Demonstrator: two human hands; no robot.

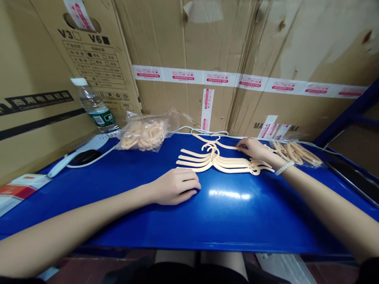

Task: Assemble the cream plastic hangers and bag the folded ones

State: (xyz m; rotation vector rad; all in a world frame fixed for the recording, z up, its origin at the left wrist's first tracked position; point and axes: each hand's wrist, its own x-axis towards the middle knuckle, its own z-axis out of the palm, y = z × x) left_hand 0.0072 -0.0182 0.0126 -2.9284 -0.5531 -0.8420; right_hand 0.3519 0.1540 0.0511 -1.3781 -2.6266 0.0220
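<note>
right hand (254, 149) pinches the right arm of the rear hanger (226, 146), just behind a row of hangers (229, 161) on a blue table (237, 221); left hand (177, 186) lies relaxed, gripping nothing. hooks (211, 145) crowd together, so a careless drag could snag and skew the row.

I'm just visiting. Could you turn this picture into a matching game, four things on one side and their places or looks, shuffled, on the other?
Things:
1. Bottle
2. Bracelet
3. Table
4. Right hand

Places or looks:
A. Glossy blue
B. At the farthest hanger
C. Clear, with a white cap
D. Pale and beaded

Right pairs: 1-C, 2-D, 3-A, 4-B.
</note>
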